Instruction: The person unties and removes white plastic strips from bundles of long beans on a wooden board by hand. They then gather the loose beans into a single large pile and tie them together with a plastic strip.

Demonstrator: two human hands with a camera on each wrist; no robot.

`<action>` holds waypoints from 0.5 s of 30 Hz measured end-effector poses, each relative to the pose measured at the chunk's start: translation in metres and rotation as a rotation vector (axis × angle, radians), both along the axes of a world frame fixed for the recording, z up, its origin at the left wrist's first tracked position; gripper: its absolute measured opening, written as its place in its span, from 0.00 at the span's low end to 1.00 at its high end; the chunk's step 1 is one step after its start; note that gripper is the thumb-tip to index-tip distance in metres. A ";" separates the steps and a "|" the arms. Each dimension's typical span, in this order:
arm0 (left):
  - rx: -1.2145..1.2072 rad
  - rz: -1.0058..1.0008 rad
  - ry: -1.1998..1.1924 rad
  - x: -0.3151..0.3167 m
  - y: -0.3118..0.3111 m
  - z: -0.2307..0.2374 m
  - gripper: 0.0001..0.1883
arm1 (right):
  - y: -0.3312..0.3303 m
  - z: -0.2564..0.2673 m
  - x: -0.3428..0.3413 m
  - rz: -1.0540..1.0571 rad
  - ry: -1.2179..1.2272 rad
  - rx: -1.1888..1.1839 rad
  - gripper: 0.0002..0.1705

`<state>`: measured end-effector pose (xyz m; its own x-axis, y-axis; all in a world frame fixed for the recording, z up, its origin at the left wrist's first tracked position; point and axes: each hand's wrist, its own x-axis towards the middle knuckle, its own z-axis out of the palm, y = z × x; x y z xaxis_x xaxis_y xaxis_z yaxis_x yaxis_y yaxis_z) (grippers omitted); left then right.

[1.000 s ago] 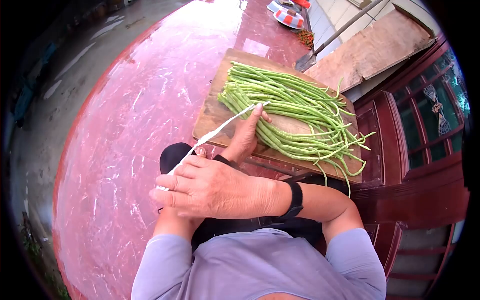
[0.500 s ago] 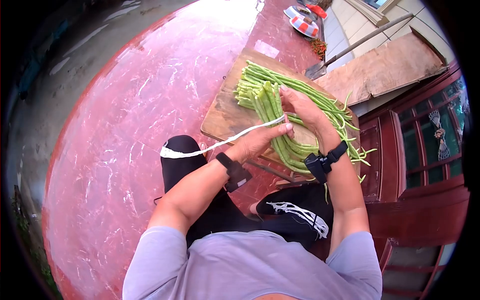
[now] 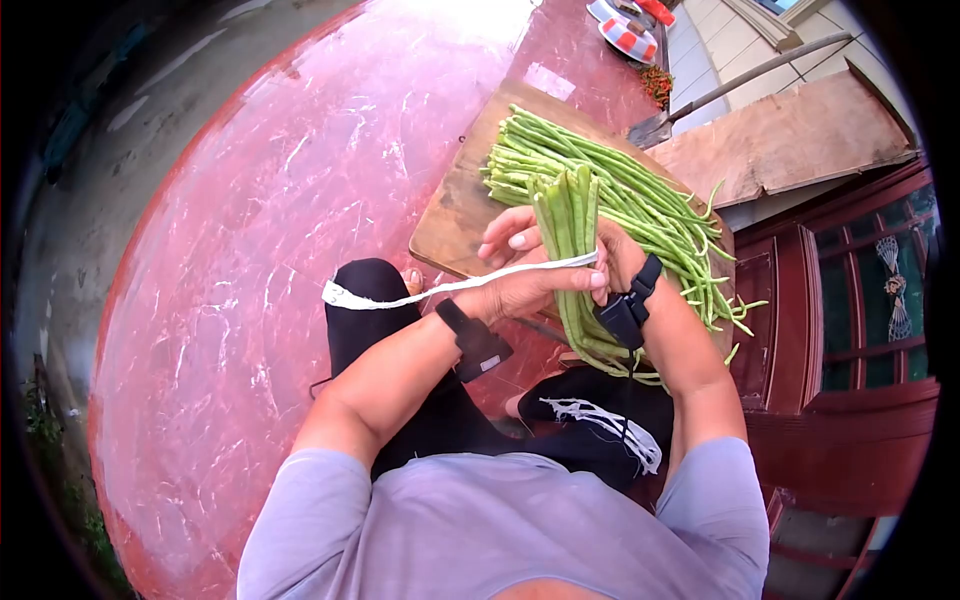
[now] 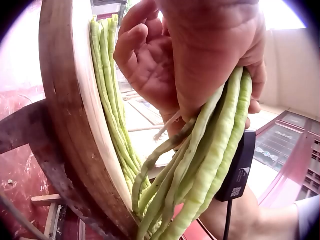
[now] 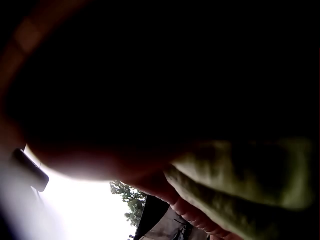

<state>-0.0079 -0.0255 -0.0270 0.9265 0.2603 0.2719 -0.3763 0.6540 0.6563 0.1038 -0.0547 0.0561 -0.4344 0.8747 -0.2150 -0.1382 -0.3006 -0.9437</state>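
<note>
In the head view, my left hand point(image 3: 535, 287) grips an upright bunch of long green beans point(image 3: 567, 215) at the board's near edge. Its thumb lies over a white strip point(image 3: 470, 282) that crosses the front of the bunch and trails left to the knee. My right hand point(image 3: 512, 235) reaches behind the bunch, its loosely bent fingers showing past the left side. In the left wrist view, the right hand's palm point(image 4: 155, 70) faces the camera with nothing visible in it. Dark blur covers most of the right wrist view, with beans point(image 5: 240, 185) at lower right.
More long beans point(image 3: 640, 200) lie across the wooden board point(image 3: 450, 215). Several white strips point(image 3: 605, 425) rest on the right thigh. A shovel point(image 3: 740, 82), a leaning wood sheet point(image 3: 790, 135) and a dark red door point(image 3: 770, 310) stand at the right.
My right hand has come back from the far left, leaving the strip's end over the knee, and passed behind the bunch. The left hand has raised the bunch upright off the pile.
</note>
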 end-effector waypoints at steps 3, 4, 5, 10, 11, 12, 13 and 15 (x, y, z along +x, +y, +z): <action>0.012 -0.044 -0.228 0.014 0.003 -0.017 0.16 | 0.009 -0.011 0.000 0.055 0.039 -0.124 0.25; -0.005 -0.080 -0.421 0.037 0.005 -0.033 0.17 | 0.016 -0.028 0.003 0.043 0.053 -0.243 0.24; -0.019 -0.107 -0.608 0.060 0.008 -0.052 0.17 | 0.010 -0.031 0.000 -0.018 0.190 -0.325 0.25; 0.088 0.011 -0.080 0.010 0.002 -0.021 0.15 | 0.019 -0.051 -0.008 0.298 0.391 -0.202 0.38; 0.020 -0.031 -0.093 0.006 0.001 -0.011 0.15 | 0.020 -0.050 -0.009 0.275 0.383 -0.228 0.39; -0.047 -0.074 -0.109 0.003 0.001 -0.005 0.14 | 0.020 -0.049 -0.011 0.251 0.376 -0.255 0.40; -0.050 -0.067 -0.116 0.001 0.002 -0.004 0.14 | 0.023 -0.053 -0.009 0.268 0.374 -0.213 0.41; -0.059 -0.074 -0.136 0.001 0.000 -0.002 0.13 | 0.026 -0.060 -0.006 0.278 0.345 -0.173 0.43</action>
<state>-0.0064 -0.0251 -0.0294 0.8995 0.2117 0.3822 -0.4082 0.7189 0.5626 0.0980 -0.0289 -0.0039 -0.7187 0.6791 -0.1494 -0.3266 -0.5194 -0.7897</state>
